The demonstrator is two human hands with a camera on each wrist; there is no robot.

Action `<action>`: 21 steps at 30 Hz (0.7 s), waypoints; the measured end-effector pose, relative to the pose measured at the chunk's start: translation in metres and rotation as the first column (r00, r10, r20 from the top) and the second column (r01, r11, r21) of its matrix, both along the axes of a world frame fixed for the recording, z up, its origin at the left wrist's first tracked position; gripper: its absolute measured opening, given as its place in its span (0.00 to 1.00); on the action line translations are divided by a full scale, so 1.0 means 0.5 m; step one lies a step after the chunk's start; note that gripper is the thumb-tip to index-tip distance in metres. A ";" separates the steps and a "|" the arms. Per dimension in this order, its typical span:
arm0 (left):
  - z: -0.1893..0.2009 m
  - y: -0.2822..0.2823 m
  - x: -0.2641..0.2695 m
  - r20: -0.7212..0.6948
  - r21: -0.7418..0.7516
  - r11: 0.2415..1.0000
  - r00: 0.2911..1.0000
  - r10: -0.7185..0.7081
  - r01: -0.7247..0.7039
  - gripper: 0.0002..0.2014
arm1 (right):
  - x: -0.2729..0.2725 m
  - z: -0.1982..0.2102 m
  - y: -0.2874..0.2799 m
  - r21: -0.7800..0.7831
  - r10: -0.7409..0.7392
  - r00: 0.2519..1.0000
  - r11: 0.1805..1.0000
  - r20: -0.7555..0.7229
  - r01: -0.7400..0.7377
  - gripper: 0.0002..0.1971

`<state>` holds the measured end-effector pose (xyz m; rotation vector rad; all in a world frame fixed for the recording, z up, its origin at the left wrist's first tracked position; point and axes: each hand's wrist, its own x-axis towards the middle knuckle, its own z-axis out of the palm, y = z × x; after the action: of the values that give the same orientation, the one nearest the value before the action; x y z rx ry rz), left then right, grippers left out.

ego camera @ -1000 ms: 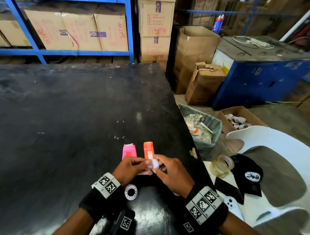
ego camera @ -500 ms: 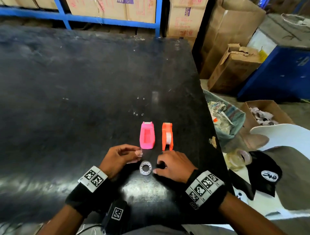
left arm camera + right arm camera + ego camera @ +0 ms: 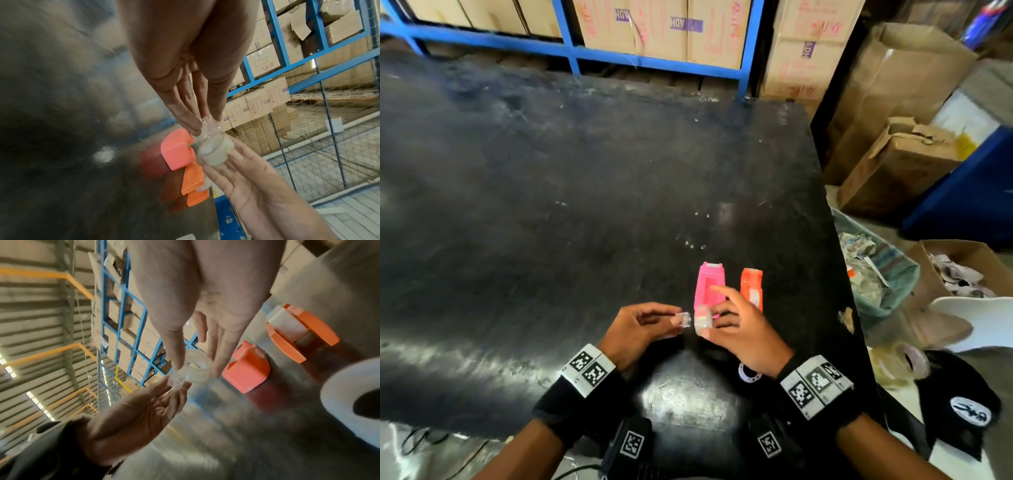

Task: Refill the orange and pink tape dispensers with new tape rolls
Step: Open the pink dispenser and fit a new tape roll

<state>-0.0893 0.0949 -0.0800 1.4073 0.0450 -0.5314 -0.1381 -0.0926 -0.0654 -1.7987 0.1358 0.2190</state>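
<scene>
The pink dispenser (image 3: 709, 286) and the orange dispenser (image 3: 751, 287) stand side by side on the black table (image 3: 585, 222). A tape roll sits inside the orange dispenser (image 3: 298, 334); the pink dispenser's (image 3: 246, 368) bay looks empty. Just in front of them my left hand (image 3: 676, 318) pinches a small clear plastic hub (image 3: 683, 318). My right hand (image 3: 710, 317) holds a whitish tape roll (image 3: 703, 320) between thumb and fingers, right beside the hub (image 3: 209, 128). The roll (image 3: 216, 151) and hub meet or nearly meet. A white ring (image 3: 750, 374) lies on the table under my right wrist.
The table's right edge (image 3: 856, 325) runs close to the dispensers. Beyond it stands a white chair (image 3: 983, 322) with a large clear tape roll (image 3: 904, 363) and a black cap (image 3: 962, 401). Cardboard boxes and a blue rack (image 3: 654, 61) line the far side.
My right hand has lifted off the table with a tape roll and brought it up against the clear hub in my left hand. The head view has shifted.
</scene>
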 end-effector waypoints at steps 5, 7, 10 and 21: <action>0.023 -0.039 0.003 0.081 -0.027 0.997 0.995 -0.065 0.067 0.09 | -0.005 0.015 -0.010 0.133 -0.047 0.997 0.990 0.054 0.040 0.33; 0.036 -0.047 0.008 0.138 -0.004 0.992 0.983 -0.122 0.123 0.09 | -0.010 0.021 -0.016 0.095 -0.062 0.993 0.994 0.098 0.053 0.34; 0.052 -0.058 0.019 0.206 0.068 0.967 0.945 -0.254 0.245 0.08 | -0.013 0.022 -0.027 0.053 -0.063 0.988 0.997 0.140 0.056 0.36; 0.073 -0.106 0.043 0.407 0.394 0.919 0.891 -0.201 0.027 0.05 | 0.050 0.008 -0.016 -0.187 -0.072 0.926 0.971 0.372 0.150 0.35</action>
<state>-0.0676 0.0418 -0.0437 1.8956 -0.3221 -0.2961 -0.1131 -0.1005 -0.0615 -2.0058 -0.0029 -0.2204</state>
